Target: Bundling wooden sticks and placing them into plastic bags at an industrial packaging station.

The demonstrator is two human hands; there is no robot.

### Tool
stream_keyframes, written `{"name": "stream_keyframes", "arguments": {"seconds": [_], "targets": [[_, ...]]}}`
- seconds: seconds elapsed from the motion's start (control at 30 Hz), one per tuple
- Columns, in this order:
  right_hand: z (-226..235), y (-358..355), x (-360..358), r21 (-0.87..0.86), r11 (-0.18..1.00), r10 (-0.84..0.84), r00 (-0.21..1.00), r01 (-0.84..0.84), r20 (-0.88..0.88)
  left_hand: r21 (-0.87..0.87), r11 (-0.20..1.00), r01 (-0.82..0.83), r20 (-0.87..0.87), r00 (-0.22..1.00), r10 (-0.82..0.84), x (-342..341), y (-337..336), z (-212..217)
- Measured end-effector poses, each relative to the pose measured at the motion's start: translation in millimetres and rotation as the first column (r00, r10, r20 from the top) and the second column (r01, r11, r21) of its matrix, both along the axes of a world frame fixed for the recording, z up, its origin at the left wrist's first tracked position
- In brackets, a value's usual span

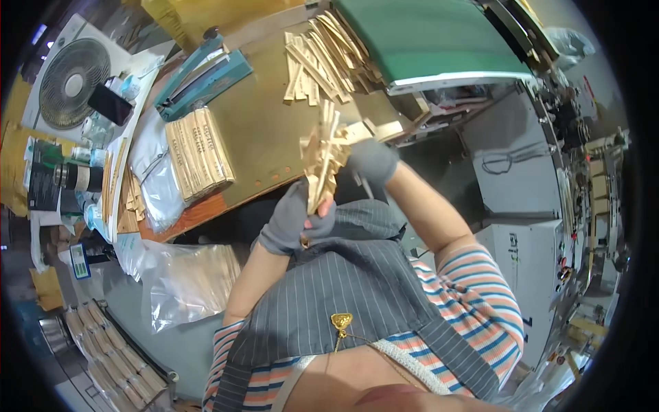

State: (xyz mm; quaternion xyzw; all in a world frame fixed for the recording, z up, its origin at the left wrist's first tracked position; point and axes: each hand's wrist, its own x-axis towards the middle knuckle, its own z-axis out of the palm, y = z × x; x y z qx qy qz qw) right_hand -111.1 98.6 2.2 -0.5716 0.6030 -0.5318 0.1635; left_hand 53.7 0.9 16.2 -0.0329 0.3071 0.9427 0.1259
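My left hand (pixel 292 220), in a grey glove, grips the lower end of a bundle of thin pale wooden sticks (pixel 322 161) held upright over the table edge. My right hand (pixel 371 159), also in a grey glove, holds the upper side of the same bundle. More loose sticks (pixel 322 58) lie in a heap on the olive table top (pixel 264 130), at the foot of a green conveyor belt (pixel 425 34).
A clear bag packed with sticks (pixel 199 152) lies left on the table, beside a teal heat sealer (pixel 199 75). A fan (pixel 68 82) stands far left. Empty plastic bags (pixel 189 278) hang below the table. Grey machine cabinets (pixel 522 178) stand to the right.
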Motion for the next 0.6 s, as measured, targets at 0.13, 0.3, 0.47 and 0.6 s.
{"name": "stream_keyframes", "arguments": {"seconds": [0.13, 0.3, 0.47, 0.6], "targets": [[45.5, 34.2, -29.7, 0.114, 0.991, -0.131, 0.698, 0.07, 0.704, 0.063, 0.991, 0.116, 0.006, 0.993, -0.117, -23.2, 8.8, -3.4], [41.0, 115.9, -99.5, -0.048, 0.702, -0.645, 0.662, 0.711, 0.383, -0.445, 0.879, 0.17, 0.176, 0.979, -0.1, -67.1, 49.9, 8.9], [12.8, 333.1, -182.1, 0.017, 0.019, -0.483, -0.006, 1.0, 0.876, -0.479, 0.875, 0.075, 0.267, 0.962, 0.064, -92.9, 41.5, -15.6], [-4.6, 460.7, -169.5, 0.021, -0.264, -0.447, -0.142, 0.964, 0.883, -0.427, 0.904, 0.021, 0.318, 0.94, 0.128, -107.9, 30.7, -17.7]]}}
